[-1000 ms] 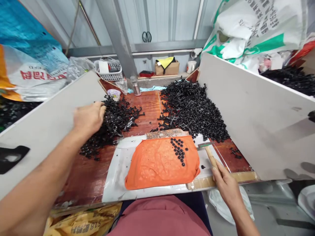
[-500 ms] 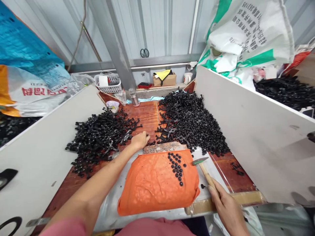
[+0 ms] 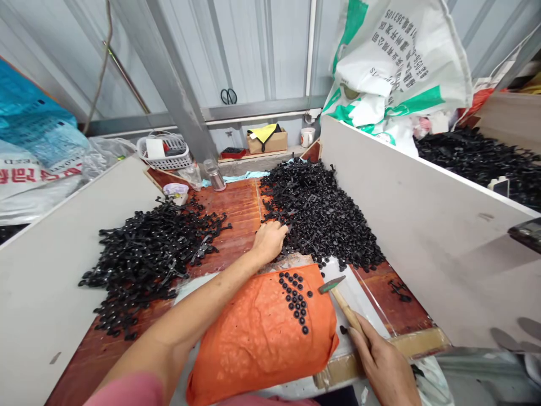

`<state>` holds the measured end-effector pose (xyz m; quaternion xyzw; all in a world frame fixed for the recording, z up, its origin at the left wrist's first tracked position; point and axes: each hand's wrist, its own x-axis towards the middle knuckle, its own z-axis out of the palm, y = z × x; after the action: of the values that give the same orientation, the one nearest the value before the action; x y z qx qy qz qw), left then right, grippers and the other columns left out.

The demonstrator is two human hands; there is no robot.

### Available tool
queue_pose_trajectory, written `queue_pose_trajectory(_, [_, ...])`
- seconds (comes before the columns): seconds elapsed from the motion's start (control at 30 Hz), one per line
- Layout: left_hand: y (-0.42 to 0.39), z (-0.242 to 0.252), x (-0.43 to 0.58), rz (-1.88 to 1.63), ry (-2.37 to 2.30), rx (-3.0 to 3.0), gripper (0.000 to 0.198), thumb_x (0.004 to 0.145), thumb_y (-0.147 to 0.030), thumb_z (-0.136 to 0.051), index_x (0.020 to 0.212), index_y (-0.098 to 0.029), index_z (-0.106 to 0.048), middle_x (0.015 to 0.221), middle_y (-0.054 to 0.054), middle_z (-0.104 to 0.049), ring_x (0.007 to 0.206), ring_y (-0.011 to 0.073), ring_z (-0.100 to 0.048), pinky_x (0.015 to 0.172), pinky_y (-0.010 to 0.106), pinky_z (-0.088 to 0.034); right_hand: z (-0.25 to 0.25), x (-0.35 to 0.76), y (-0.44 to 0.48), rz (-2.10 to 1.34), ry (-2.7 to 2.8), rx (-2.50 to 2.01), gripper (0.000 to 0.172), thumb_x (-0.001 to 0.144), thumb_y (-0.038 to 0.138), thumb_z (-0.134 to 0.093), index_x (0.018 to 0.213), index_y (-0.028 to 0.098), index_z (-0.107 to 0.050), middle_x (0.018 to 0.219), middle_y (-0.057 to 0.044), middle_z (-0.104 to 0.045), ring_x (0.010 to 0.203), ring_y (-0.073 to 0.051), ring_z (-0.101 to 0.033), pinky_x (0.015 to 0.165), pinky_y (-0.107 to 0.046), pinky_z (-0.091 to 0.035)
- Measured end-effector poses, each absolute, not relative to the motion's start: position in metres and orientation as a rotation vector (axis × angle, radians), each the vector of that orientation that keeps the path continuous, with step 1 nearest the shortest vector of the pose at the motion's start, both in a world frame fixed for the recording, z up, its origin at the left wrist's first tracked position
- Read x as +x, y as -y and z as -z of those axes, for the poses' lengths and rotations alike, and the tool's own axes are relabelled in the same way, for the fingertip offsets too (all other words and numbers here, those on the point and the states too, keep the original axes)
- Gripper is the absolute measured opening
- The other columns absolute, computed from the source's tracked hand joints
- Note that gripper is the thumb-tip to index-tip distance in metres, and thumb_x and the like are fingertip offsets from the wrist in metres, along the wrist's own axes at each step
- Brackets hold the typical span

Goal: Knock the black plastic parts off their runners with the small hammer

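My right hand is closed round the wooden handle of a small hammer. The hammer's greenish metal head rests over the right side of an orange cloth-covered pad. Several black round buttons lie grouped on the pad. My left hand reaches across to the near left edge of a large heap of small black parts. Its fingers are curled in, and what they hold, if anything, is hidden. A stone block shows partly behind the pad.
A second heap of black parts lies on the left of the red-brown table. Pale boards wall both sides. At the back stand a plastic basket, a glass bottle, a cardboard box and a mug.
My left hand has moved right, from the gap between the heaps to the right heap's edge. My right hand still grips the hammer. The whole view has shifted slightly.
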<state>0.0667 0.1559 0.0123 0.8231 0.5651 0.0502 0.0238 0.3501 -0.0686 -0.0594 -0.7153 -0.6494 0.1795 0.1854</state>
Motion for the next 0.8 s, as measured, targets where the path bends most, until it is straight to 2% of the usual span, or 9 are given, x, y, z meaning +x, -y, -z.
queue_pose_trajectory(0.1, [-0.177, -0.014, 0.083, -0.081, -1.772, 2.583, 0.026, 0.097, -0.018, -0.046, 0.114, -0.02, -0.065, 0.119, 0.016, -0.064, 0.116, 0.0303, -0.058, 0.1, 0.046, -0.046, 0.056, 0.346, 0.069, -0.469, 1.816, -2.026, 0.049, 0.103, 0.054, -0.038, 0.138, 0.034, -0.064, 0.114, -0.003, -0.079, 0.096, -0.026, -0.078, 0.076, -0.03, -0.061])
queue_pose_trajectory(0.23, [-0.195, -0.011, 0.098, 0.041, -1.79, 2.557, 0.035, 0.089, -0.011, -0.055, 0.123, -0.019, -0.062, 0.119, 0.018, -0.066, 0.111, 0.0308, -0.062, 0.089, 0.042, -0.051, 0.052, 0.343, 0.07, -0.464, 1.83, -2.069, 0.049, 0.103, 0.054, -0.036, 0.138, 0.034, -0.064, 0.115, -0.003, -0.078, 0.094, -0.026, -0.078, 0.07, -0.03, -0.06])
queue_pose_trajectory(0.4, [-0.201, -0.031, 0.085, 0.079, -1.826, 2.526, 0.039, 0.096, -0.014, -0.045, 0.132, -0.024, -0.058, 0.115, 0.015, -0.071, 0.104, 0.0286, -0.068, 0.089, 0.041, -0.052, 0.052, 0.343, 0.071, -0.469, 1.856, -2.125, 0.051, 0.104, 0.054, -0.035, 0.142, 0.031, -0.061, 0.117, -0.005, -0.078, 0.093, -0.027, -0.078, 0.069, -0.033, -0.059])
queue_pose_trajectory(0.5, [-0.193, -0.051, 0.057, -0.038, -1.881, 2.502, 0.048, 0.096, -0.013, -0.043, 0.14, -0.029, -0.052, 0.118, 0.012, -0.072, 0.107, 0.0275, -0.068, 0.09, 0.039, -0.05, 0.053, 0.342, 0.072, -0.464, 1.861, -2.129, 0.051, 0.104, 0.054, -0.037, 0.141, 0.03, -0.062, 0.113, -0.005, -0.079, 0.091, -0.027, -0.078, 0.068, -0.033, -0.058])
queue_pose_trajectory(0.6, [-0.164, -0.058, 0.026, -0.383, -1.725, 2.261, 0.042, 0.09, -0.014, -0.051, 0.128, -0.026, -0.062, 0.105, 0.007, -0.074, 0.098, 0.0237, -0.069, 0.087, 0.033, -0.05, 0.053, 0.343, 0.073, -0.461, 1.86, -2.111, 0.049, 0.103, 0.053, -0.038, 0.14, 0.031, -0.063, 0.111, -0.005, -0.08, 0.09, -0.026, -0.078, 0.067, -0.031, -0.057])
queue_pose_trajectory(0.7, [-0.113, -0.051, 0.006, -0.403, -1.353, 1.752, 0.03, 0.089, -0.022, -0.049, 0.117, -0.019, -0.06, 0.08, 0.003, -0.07, 0.074, 0.0176, -0.064, 0.07, 0.026, -0.048, 0.055, 0.345, 0.073, -0.46, 1.841, -2.127, 0.051, 0.101, 0.055, -0.039, 0.139, 0.032, -0.064, 0.11, -0.005, -0.08, 0.086, -0.026, -0.078, 0.064, -0.031, -0.057])
queue_pose_trajectory(0.8, [-0.061, -0.039, 0.003, -0.452, -1.199, 1.434, 0.024, 0.086, -0.03, -0.054, 0.106, -0.019, -0.061, 0.069, -0.002, -0.059, 0.067, 0.014, -0.055, 0.066, 0.023, -0.043, 0.058, 0.347, 0.072, -0.495, 1.829, -2.151, 0.054, 0.1, 0.059, -0.039, 0.139, 0.032, -0.064, 0.107, -0.005, -0.08, 0.082, -0.027, -0.077, 0.061, -0.033, -0.056])
